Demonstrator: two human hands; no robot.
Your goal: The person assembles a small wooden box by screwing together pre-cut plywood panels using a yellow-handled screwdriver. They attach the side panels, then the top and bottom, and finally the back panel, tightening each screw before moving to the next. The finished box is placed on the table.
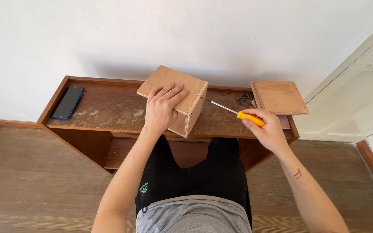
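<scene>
A low wooden desk (pixel 109 108) stood against a white wall on a plank floor, with a dark phone (pixel 68 102) lying near its left end, a scatter of small dark screws (pixel 241 98) toward the right, and a flat square wooden panel (pixel 279 98) resting on the right end. The left hand (pixel 162 107) lay flat, fingers (pixel 171 92) spread, on top of a small wooden box (pixel 175 98) tilted at the middle of the desk. The right hand (pixel 269 129) had its fingers closed around the yellow handle of a screwdriver (pixel 238 113), whose metal tip touched the box's right side.
</scene>
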